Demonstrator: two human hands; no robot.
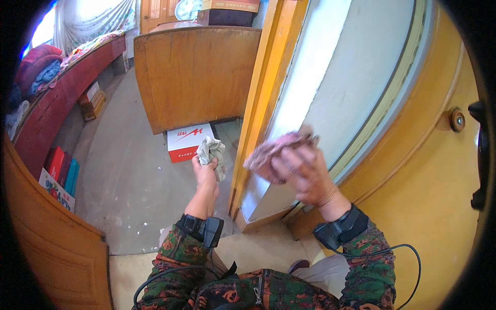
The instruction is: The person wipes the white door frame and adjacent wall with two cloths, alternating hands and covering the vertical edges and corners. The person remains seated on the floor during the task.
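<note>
Left hand (205, 171): grip clamped on one pale cloth (211, 151), on the near side of one red-and-white box (183, 145). Right hand (306, 175): grip clamped on one pink cloth (271, 155), near one yellow door frame (268, 72).

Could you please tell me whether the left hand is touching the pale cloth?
Touching: the head view shows the left hand gripping the crumpled pale cloth, which bunches out above the fingers.
</note>
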